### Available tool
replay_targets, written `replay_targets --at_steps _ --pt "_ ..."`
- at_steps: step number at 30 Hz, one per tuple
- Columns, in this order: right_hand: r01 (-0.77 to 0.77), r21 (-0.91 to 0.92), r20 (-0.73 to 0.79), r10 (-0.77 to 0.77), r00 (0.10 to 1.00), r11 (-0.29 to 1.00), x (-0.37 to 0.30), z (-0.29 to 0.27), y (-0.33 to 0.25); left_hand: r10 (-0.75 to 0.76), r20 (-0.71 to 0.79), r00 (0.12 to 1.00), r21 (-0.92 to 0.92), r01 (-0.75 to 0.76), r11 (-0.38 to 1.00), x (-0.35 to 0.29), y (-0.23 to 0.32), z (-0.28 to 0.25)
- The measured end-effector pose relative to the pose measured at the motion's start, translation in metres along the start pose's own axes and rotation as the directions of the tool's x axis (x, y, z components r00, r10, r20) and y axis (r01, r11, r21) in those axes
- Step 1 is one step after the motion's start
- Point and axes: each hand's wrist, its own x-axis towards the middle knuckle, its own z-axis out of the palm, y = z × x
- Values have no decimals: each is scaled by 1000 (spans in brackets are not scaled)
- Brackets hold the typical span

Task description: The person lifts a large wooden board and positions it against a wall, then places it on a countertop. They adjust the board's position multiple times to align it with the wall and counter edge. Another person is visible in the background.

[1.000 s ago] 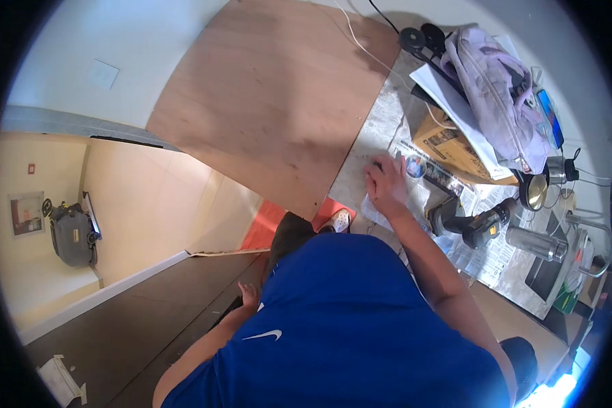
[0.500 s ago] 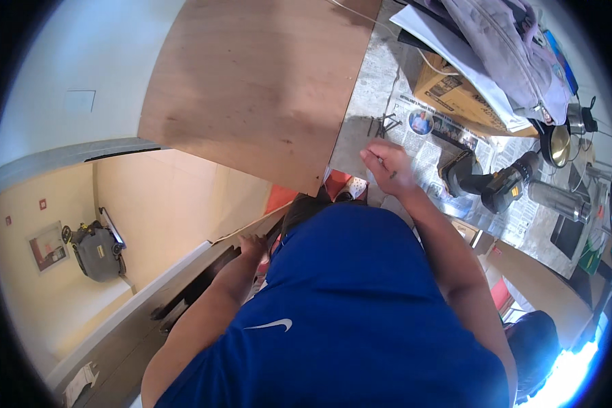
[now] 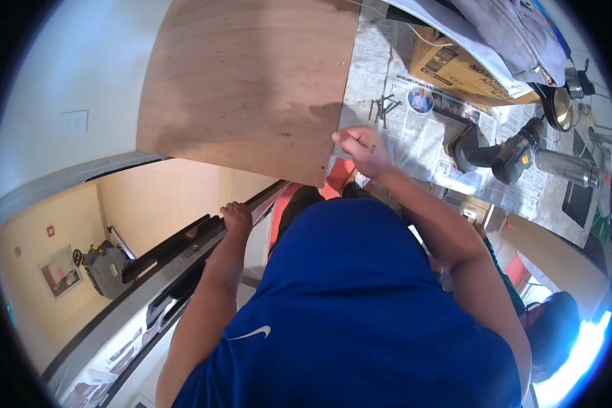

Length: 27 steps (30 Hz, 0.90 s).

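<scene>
My right hand (image 3: 364, 151) is closed at the near right corner of a brown plywood board (image 3: 245, 81). Whatever its fingers may hold is hidden. Just beyond it, several dark screws (image 3: 385, 109) lie loose by the edge of some newspaper (image 3: 428, 136). To the right, a black cordless drill (image 3: 513, 158) rests on its side on the paper. My left hand (image 3: 236, 216), lower and farther left, has its fingers curled over a long dark rail (image 3: 200, 238).
A cardboard box (image 3: 455, 68) bears papers and a greyish-purple bag (image 3: 506, 37). Beside the drill lie a clear cylindrical container (image 3: 566, 166) and a round pan (image 3: 559, 109). At lower right is another person (image 3: 554, 333). A pale wall (image 3: 68, 81) borders the board.
My right hand has moved left from near the screws to the board's edge. My left hand has shifted up and left along the rail, and the view has shifted.
</scene>
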Motion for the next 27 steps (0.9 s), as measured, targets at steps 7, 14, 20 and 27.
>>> replay_targets --at_steps 7,14,20,27 --pt "-327 -502 -122 308 943 801 -48 38 6 49 -227 973 -36 -59 998 45 -62 -2" --pt "-575 -137 -322 512 796 807 -75 119 36 94 -202 975 53 -85 995 103 -115 24" --pt "-413 79 -599 374 708 907 -72 172 81 580 -299 758 170 -556 814 124 -141 14" --pt "-381 155 -682 378 627 912 -75 191 84 517 -779 355 -264 -933 243 -9 -17 -233"
